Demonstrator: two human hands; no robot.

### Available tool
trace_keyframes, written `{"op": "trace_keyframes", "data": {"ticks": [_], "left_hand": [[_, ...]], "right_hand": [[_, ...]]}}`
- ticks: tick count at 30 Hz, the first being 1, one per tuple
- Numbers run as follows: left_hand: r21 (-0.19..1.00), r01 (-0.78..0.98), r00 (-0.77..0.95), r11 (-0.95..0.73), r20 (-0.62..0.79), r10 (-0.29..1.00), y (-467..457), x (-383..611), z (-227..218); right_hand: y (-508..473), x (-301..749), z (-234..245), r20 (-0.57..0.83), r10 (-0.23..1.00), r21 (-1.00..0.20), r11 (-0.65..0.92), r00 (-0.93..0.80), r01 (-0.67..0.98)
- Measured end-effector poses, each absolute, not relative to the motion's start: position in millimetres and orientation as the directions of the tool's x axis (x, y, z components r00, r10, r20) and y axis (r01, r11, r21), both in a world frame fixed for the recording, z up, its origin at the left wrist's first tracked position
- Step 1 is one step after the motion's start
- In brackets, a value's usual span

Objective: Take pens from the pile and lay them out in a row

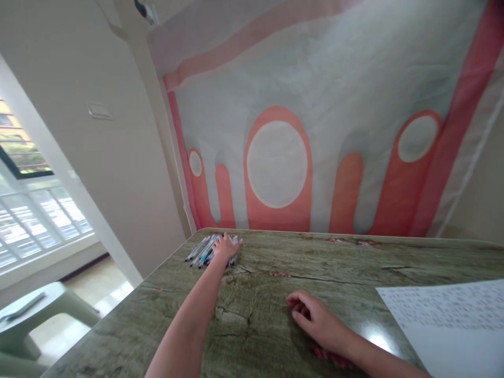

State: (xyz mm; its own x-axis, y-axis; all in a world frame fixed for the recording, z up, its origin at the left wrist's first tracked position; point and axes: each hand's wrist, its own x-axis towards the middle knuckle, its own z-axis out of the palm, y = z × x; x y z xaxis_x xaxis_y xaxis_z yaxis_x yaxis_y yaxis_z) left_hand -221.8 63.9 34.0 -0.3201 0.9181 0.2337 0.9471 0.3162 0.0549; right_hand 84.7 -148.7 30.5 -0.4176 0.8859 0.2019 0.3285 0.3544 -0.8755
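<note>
Under and around our left hand we've got a bunch of pens on the bench, fingers kinda spread over them, but we can't tell if it's gripping any. Our right hand is empty, loosely curled, half open, with a sheet of paper to its right.

The pens are white and blue, the table wood-grained green.

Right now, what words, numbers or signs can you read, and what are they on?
None can be read.
White paper at the right: rows of small marks, too blurred to read.
Pens at the left hand: no lettering can be made out.
</note>
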Motion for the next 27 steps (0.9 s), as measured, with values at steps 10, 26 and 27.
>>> {"op": "trace_keyframes", "data": {"ticks": [10, 26, 27], "left_hand": [[-0.003, 0.974, -0.224, 0.226, 0.122, 0.967, 52.5, -237.1, 21.1], [0.048, 0.879, -0.474, 0.474, 0.182, 0.861, 62.2, -202.3, 19.7], [0.048, 0.879, -0.475, 0.475, 0.175, 0.862, 62.5, -201.0, 20.8]], "right_hand": [[-146.9, 85.5, 25.3, 0.219, 0.879, -0.866, 0.375, -0.424, 0.330], [-148.2, 86.0, 32.8, 0.221, 0.865, -0.845, 0.401, -0.451, 0.354], [-148.3, 86.1, 33.0, 0.220, 0.864, -0.844, 0.402, -0.453, 0.356]]}}
